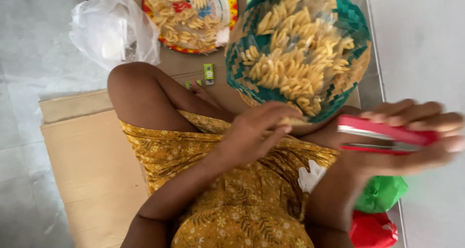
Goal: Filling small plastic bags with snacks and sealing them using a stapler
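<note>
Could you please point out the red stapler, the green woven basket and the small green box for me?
red stapler point(385, 134), head view, on its red top arm, held in the right hand.
green woven basket point(356, 23), head view, on its woven rim.
small green box point(209, 72), head view, on its top face.

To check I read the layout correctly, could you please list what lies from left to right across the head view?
Plastic bag → plate of pasta → left hand → woven basket of pasta → red stapler in the right hand.
</note>
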